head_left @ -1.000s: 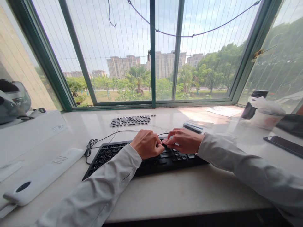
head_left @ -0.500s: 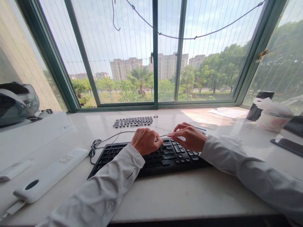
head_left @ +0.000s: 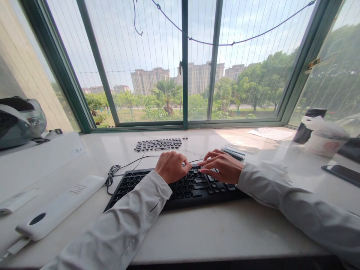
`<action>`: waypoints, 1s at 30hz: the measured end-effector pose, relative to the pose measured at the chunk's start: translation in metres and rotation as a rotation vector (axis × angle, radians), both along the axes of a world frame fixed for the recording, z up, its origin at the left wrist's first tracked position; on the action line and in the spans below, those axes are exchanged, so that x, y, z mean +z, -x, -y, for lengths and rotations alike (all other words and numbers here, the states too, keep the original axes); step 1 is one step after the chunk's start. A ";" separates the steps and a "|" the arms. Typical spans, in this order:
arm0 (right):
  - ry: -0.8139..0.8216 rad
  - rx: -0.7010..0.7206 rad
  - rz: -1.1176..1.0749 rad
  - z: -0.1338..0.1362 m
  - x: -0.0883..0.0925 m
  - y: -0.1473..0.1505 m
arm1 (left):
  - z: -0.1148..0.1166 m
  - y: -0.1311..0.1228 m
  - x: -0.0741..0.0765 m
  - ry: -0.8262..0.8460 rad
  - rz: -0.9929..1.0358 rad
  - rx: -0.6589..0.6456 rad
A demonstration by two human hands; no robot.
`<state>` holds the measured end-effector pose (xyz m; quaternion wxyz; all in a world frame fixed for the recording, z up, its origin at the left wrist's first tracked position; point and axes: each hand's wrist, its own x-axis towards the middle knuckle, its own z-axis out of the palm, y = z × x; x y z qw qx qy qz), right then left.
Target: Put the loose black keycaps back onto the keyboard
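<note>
A black keyboard [head_left: 182, 202] lies on the white counter, with bare key sockets over its left and middle parts and keycaps still on toward the right. Over its upper middle, my left hand [head_left: 172, 167] is closed, thumb pressed to curled fingers; whatever it pinches is too small or hidden to name. My right hand [head_left: 222, 167] reaches over the right part of the board, fingers stretched out, fingertips close to or touching the upper keys. Behind the keyboard, loose black keycaps [head_left: 159, 144] are laid out in rows.
A bundled black cable [head_left: 112, 173] sits left of the keyboard. Beyond my right hand lie several pens [head_left: 233, 153]. A white power strip [head_left: 62, 208] and a helmet [head_left: 21, 122] are on the left; a phone [head_left: 341, 174], a bagged cup [head_left: 323, 138] and papers [head_left: 270, 133] on the right.
My right hand has shifted slightly left and down, its fingertips lower over the keys, uncovering more of the pens. My left hand has barely moved.
</note>
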<state>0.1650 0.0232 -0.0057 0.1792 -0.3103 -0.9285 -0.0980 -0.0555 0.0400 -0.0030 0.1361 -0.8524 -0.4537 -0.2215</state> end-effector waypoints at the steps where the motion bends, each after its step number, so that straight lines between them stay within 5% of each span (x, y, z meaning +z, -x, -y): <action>1: -0.003 0.006 -0.004 0.000 0.000 0.000 | 0.000 0.000 0.000 -0.001 0.000 -0.002; 14: 0.036 0.210 -0.045 0.009 0.006 0.003 | 0.003 -0.001 0.003 0.036 0.020 0.023; 26: 0.099 0.275 -0.034 0.018 0.011 0.006 | 0.006 -0.001 0.007 0.072 0.030 0.024; 30: 0.075 0.189 -0.089 0.015 0.007 0.006 | 0.005 0.000 0.005 0.066 0.032 0.022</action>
